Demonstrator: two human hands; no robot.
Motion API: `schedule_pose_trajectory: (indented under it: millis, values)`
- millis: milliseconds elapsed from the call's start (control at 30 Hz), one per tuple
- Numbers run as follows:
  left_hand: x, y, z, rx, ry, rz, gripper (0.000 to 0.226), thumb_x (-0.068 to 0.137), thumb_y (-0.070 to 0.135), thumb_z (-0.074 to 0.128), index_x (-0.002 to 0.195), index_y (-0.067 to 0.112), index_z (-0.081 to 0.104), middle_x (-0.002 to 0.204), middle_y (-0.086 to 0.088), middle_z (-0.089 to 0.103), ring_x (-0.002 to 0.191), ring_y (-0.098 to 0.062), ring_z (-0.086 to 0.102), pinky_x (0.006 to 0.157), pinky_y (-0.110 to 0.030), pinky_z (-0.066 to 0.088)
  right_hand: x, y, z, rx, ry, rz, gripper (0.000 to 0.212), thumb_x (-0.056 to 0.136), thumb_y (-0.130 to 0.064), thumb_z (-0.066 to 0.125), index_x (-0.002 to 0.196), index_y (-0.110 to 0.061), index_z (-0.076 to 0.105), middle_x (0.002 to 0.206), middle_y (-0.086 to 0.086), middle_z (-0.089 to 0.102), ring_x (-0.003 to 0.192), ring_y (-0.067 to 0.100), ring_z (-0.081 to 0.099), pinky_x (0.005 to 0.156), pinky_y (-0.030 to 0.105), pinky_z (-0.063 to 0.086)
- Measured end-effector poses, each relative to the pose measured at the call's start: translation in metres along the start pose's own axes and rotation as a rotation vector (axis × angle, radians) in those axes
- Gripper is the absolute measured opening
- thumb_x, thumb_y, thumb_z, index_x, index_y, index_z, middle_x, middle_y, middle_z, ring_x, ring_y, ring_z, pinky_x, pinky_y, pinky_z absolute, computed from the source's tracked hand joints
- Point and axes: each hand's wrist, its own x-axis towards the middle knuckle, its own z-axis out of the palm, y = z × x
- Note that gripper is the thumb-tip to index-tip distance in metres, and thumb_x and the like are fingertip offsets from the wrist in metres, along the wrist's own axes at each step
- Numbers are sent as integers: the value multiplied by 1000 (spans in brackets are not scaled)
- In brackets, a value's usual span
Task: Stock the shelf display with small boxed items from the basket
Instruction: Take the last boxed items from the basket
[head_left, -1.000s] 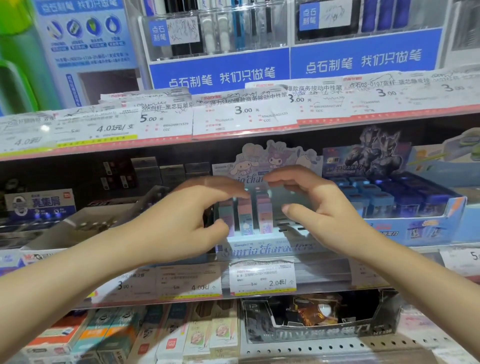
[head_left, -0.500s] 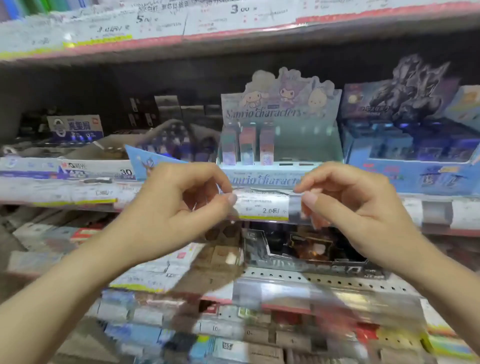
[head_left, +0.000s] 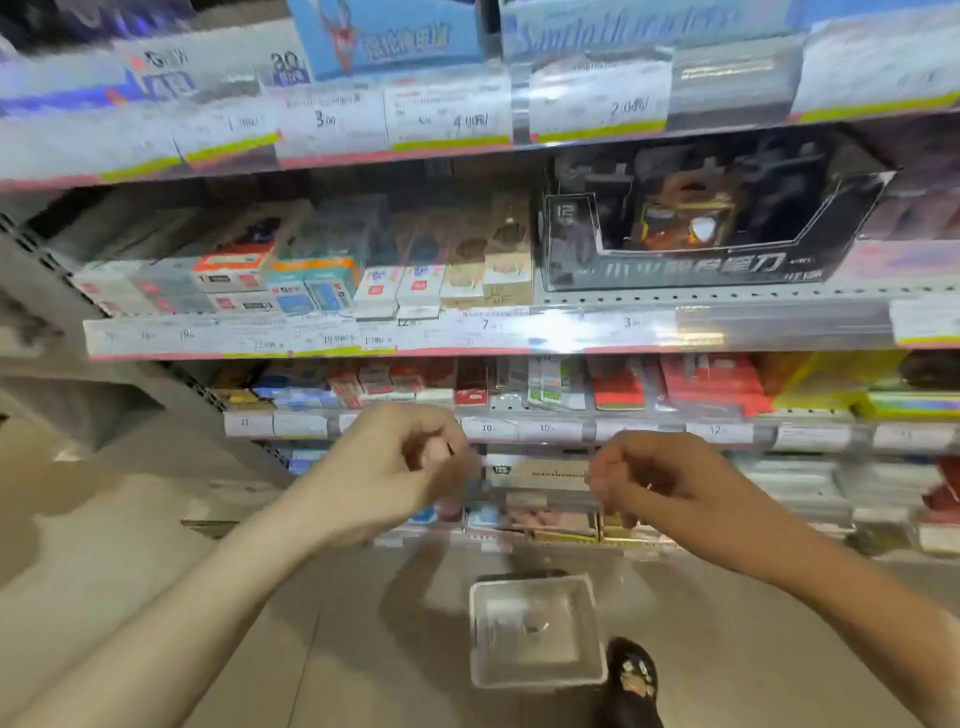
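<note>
- Translucent plastic basket (head_left: 537, 631) sits on the floor, low centre of the head view, directly below and between both hands; a dark shoe (head_left: 631, 675) is just beside its right lower corner.
- Basket's outline is near-square, so no strong long axis; its open top faces up. Contents: almost bare, one small dark speck near the middle; motion blur prevents saying whether that is a boxed item.
- Left hand (head_left: 395, 467): fingers curled loosely toward the palm, thumb against the forefinger; nothing visibly held.
- Right hand (head_left: 660, 480): same loose curl, fingertips (head_left: 597, 480) drawn in; no item seen in it, though blur leaves a very small one possible.
- Both hands hang in front of the lower shelf rows, apart from each other, well above the basket.
- Key relation: basket lies straight down from the hands, slightly nearer the right hand sideways. Judgement: the right hand has the shorter drop.
- Shelf display (head_left: 644, 36) to be stocked is at the top edge of the frame, well above both hands, opposite direction from the basket.
</note>
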Motion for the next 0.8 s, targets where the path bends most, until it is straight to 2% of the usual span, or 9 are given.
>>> schedule_pose_trajectory:
  millis: [167, 267, 333, 400, 467, 533, 633, 700, 800]
  values:
    - [-19, -61, 41, 46, -122, -166, 24, 76, 37, 62, 68, 15, 62, 53, 3, 51, 48, -7, 39, 47, -24, 29, -11, 64, 48, -72, -74, 182, 9, 82, -9, 60, 75, -12, 65, 62, -2, 61, 57, 6, 58, 60, 19, 47]
    - [-23, -105, 78, 85, -168, -249, 16, 81, 20, 66, 67, 11, 64, 46, 9, 50, 44, -1, 41, 46, -18, 30, -7, 119, 70, -135, -95, 281, 6, 80, -9, 61, 75, -10, 64, 68, 2, 63, 64, 14, 62, 66, 26, 49]
    - [-23, -140, 106, 91, -198, -333, 15, 80, 19, 66, 68, 9, 63, 48, 8, 48, 45, -1, 41, 51, -22, 33, -3, 161, 83, -178, -116, 349, 10, 80, -9, 61, 71, -13, 62, 69, 1, 61, 67, 16, 61, 67, 24, 48]
    - [-20, -177, 137, 51, -231, -438, 22, 77, 23, 64, 65, 4, 60, 51, 1, 51, 46, -8, 44, 53, -26, 36, -2, 207, 98, -210, -134, 417, 22, 80, -9, 61, 66, -26, 57, 68, -6, 59, 66, 8, 57, 67, 18, 47]
    - [-18, -213, 170, -26, -222, -557, 24, 76, 22, 62, 59, 7, 55, 57, -10, 55, 37, -6, 46, 47, -20, 39, -4, 255, 114, -259, -141, 470, 23, 78, -16, 62, 66, -35, 55, 73, -5, 63, 71, 12, 61, 75, 30, 53]
    - [-16, -247, 202, -93, -196, -660, 20, 81, 9, 62, 63, 10, 53, 62, -14, 54, 30, 1, 46, 37, -12, 38, -6, 301, 132, -295, -161, 547, 17, 75, -22, 61, 69, -36, 54, 84, 0, 68, 80, 20, 65, 79, 40, 54]
    - [-12, -302, 247, -138, -173, -753, 21, 82, 3, 60, 67, 13, 50, 60, -10, 52, 27, 1, 46, 33, -13, 38, -4, 356, 163, -314, -145, 620, 12, 76, -21, 61, 84, -29, 61, 95, 6, 70, 88, 25, 65, 81, 37, 53]
    - [-10, -345, 277, -170, -157, -820, 23, 82, 3, 62, 68, 15, 48, 60, -8, 53, 27, 1, 47, 32, -13, 39, 1, 393, 184, -303, -133, 653, 19, 78, -17, 61, 97, -17, 64, 99, 9, 69, 91, 26, 63, 81, 30, 50]
    - [-10, -406, 324, -186, -125, -911, 19, 79, 3, 63, 72, 14, 49, 59, -10, 56, 31, -6, 51, 33, -13, 40, 9, 453, 216, -264, -112, 703, 26, 80, -9, 57, 105, -9, 62, 104, 12, 68, 95, 28, 62, 82, 30, 47]
